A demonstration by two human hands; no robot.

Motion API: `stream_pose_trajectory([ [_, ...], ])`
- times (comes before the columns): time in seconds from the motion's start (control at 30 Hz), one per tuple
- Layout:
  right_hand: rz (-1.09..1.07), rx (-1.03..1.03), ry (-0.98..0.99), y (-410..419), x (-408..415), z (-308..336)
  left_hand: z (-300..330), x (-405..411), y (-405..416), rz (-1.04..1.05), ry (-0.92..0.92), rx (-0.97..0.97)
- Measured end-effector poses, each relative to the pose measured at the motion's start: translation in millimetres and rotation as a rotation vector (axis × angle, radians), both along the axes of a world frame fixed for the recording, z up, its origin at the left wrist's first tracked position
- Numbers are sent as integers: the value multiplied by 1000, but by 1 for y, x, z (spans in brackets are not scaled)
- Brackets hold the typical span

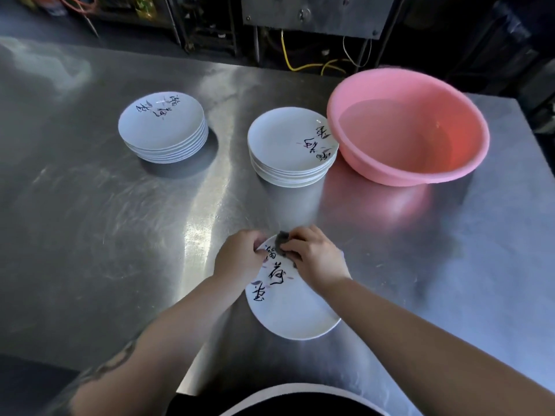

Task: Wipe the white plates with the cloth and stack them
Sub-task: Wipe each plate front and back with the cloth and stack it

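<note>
Big stainless steel table (90,205) takes up pretty much everything in front of me. Near its far right corner sits a pink plastic basin (408,127) with some water in the bottom. Just beside the basin, rims about touching, is one stack of white plates (288,145) with black brush lettering, and well apart to the left, toward the far edge, there's a second stack (162,127) of the same plates.

The single plate (288,301) I'm working on is at the near edge, right in the middle, tilted up a bit at the far side as far as I can tell. My left hand (240,256) pinches its far-left rim, fingers curled over the edge. My right hand (315,256) is bunched around a small dark grey cloth (282,240), pressing it onto the plate's far part next to the lettering. Both hands are close together, nearly touching.
</note>
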State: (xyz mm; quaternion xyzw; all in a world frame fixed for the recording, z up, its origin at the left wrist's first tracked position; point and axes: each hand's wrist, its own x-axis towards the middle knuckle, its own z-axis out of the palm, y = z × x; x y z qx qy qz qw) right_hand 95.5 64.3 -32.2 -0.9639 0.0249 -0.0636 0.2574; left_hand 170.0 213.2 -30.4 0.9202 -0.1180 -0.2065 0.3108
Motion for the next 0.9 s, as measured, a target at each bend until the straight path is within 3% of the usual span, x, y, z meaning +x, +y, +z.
stream_pose_trajectory([
  [0.1, -120, -36, -6, -14, -3, -3, 0, -4, 13, 52, 120, -18],
  [0.23, -167, -43, 37, -15, -9, -1, 5, -10, 20, -147, 291, 67],
  [0.3, -117, -12, 50, -10, -7, 1, 7, -6, 12, -190, 200, 144],
  [0.43, 7, 46, 64, -11, -3, 2, 8, -6, -8, -103, 43, 2],
  [0.6, -149, -17, -24, -27, -19, 0, 1, -20, 6, 47, 146, -38],
  [0.73, -227, -2, -26, -21, -30, 0, 4, -29, 18, -162, 249, 111],
  [0.9, -46, 21, 33, -13, -19, 2, 13, -7, -8, -144, 4, 30],
])
